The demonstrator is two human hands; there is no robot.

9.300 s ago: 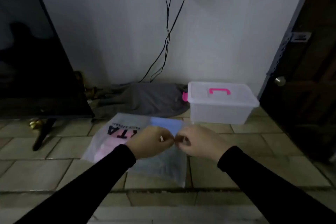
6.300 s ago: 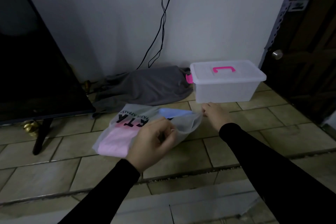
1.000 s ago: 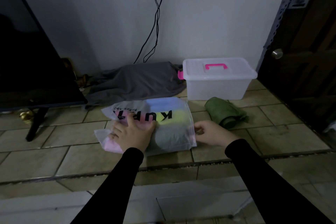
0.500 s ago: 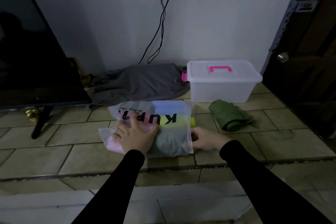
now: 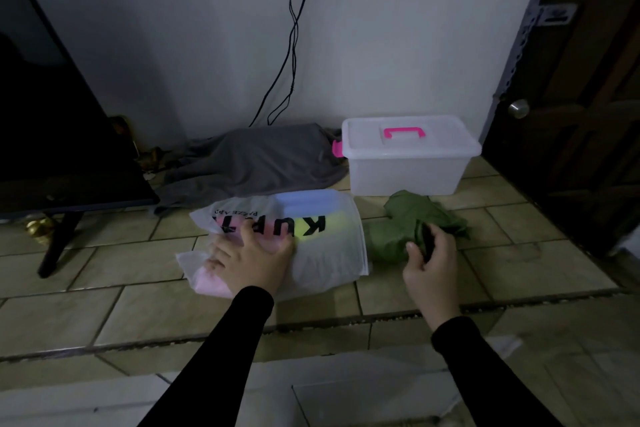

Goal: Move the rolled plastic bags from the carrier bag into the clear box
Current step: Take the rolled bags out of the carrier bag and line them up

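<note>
The translucent white carrier bag (image 5: 325, 253) with black letters lies on the tiled floor; pink, blue and yellow rolls show through it. My left hand (image 5: 252, 260) presses flat on its left part, over the pink roll. To its right my right hand (image 5: 429, 263) hovers with fingers and thumb curled round a small dark rolled bag (image 5: 428, 240), right at the near end of a green rolled bag (image 5: 405, 218) lying on the floor. The clear box (image 5: 405, 166) stands behind, by the wall, its lid with a pink handle closed.
A grey cloth (image 5: 256, 159) lies against the wall left of the box. A dark TV on a stand (image 5: 55, 135) fills the left side. A dark wooden door (image 5: 568, 114) is on the right. Cables hang down the wall.
My right hand has left the carrier bag's right edge and moved right to the green roll, now with a dark item in its fingers. The left hand stays pressed on the bag.
</note>
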